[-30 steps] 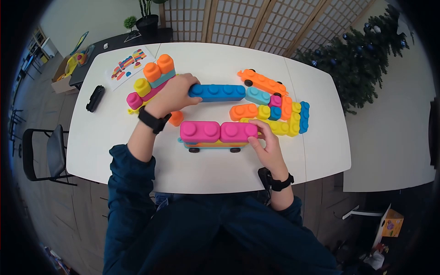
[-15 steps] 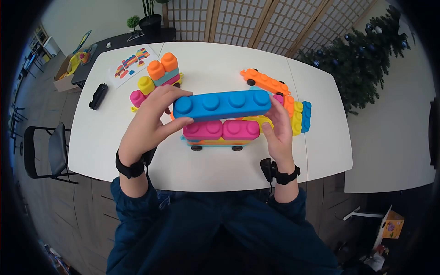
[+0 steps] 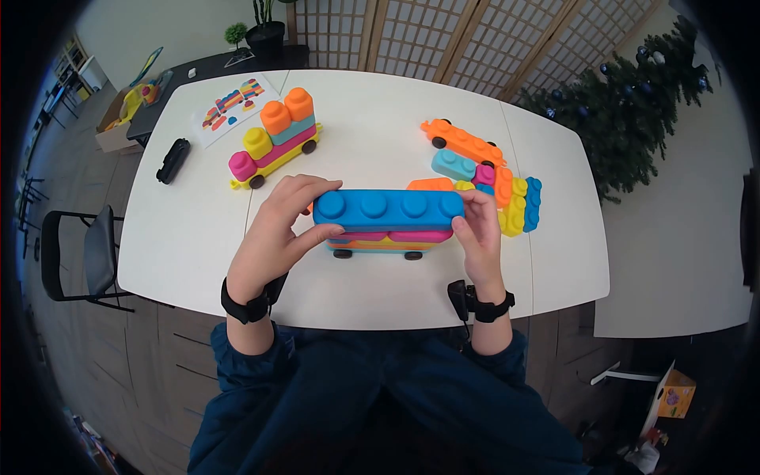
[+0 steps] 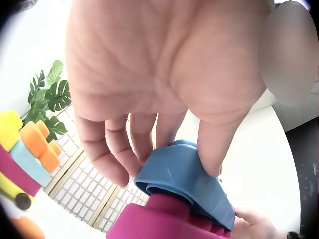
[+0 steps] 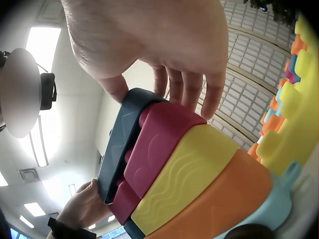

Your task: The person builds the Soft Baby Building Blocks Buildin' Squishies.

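A long blue block [image 3: 388, 210] with a row of studs lies along the top of two pink blocks [image 3: 362, 237]. My left hand [image 3: 281, 226] pinches its left end between thumb and fingers. At the other end, my right hand [image 3: 480, 241] grips it the same way. Pink studs show just under the blue block's edge in both wrist views. Below the pink come a yellow layer [image 5: 184, 174], an orange layer [image 5: 224, 196] and a light blue wheeled base [image 5: 279, 204], stacked as a wagon.
At the back left stands a yellow wheeled car [image 3: 277, 162] with blocks on it, near a picture sheet [image 3: 229, 107] and a black case [image 3: 173, 161]. An orange wheeled base [image 3: 463, 144] and several loose blocks, including a light blue one [image 3: 453, 164], lie to the right.
My left hand has brought the blue block from behind the wagon onto its pink top. My right hand has moved from the pink block to the blue block's right end.
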The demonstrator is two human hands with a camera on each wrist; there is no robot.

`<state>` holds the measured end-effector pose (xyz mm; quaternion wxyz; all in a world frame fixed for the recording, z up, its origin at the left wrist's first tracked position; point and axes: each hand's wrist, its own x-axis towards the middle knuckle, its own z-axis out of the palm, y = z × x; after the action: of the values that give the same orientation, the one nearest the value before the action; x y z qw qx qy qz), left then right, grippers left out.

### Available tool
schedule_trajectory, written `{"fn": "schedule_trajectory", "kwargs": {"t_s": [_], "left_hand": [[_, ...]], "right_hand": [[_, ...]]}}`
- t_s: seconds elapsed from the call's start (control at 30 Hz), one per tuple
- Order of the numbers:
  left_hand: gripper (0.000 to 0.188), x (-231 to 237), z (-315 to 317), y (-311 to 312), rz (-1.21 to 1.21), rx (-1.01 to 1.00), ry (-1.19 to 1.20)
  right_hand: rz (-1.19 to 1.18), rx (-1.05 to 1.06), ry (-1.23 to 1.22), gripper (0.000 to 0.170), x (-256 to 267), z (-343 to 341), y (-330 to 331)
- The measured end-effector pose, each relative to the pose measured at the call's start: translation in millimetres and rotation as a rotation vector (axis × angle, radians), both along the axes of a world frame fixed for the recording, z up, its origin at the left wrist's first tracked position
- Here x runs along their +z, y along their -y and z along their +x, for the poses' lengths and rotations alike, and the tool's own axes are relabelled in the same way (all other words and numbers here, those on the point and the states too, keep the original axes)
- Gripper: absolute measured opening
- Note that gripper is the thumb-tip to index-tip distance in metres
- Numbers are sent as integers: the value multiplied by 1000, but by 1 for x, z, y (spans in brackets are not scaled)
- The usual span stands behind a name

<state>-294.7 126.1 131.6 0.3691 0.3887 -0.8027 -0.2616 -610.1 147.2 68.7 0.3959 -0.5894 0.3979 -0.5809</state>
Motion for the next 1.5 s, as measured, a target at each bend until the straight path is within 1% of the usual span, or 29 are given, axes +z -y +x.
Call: {"fn": "schedule_trajectory", "kwargs": {"t_s": [0.07,0.13,0.23,0.37,0.43,0.53,0.87,0.93,1.17,1.27,1.33,1.5], "left_hand": [[50,-1,-1,-1,-9,9,-1],[51,-1,-1,0,-13,12,-14],[52,-2,0,-2,13,25,-4],[52,-2,0,-4,16,37,18],[52,-2,-1,-4,81,21,-28],[52,-1,-2,-5,104,19,-45],[52,-2,-2,-2,90,-6,-51],[51,-4,-3,-2,138,11,-57],[49,-7,-4,-1,165,8,-44],[48,-8,-6,0,166,17,-6],[48,-10,-8,1,204,30,-10],[49,-10,-8,-1,221,32,-18]], "right_hand": [[20,19,29,41,0,1,-1],[-12,-5,-12,43,6,4,-3],[-13,20,-59,45,6,2,-4],[-35,40,-68,45,5,-1,-6],[-31,47,-39,45,4,-1,-7],[-31,39,-31,45,2,-1,-7],[-38,41,-34,47,2,0,-8],[-27,42,-34,46,2,-1,-7],[-48,46,-16,44,-2,0,-5],[-25,36,-20,44,-5,-2,-5],[60,56,9,45,-9,-3,-5],[30,72,15,46,-8,-2,-5]]}}
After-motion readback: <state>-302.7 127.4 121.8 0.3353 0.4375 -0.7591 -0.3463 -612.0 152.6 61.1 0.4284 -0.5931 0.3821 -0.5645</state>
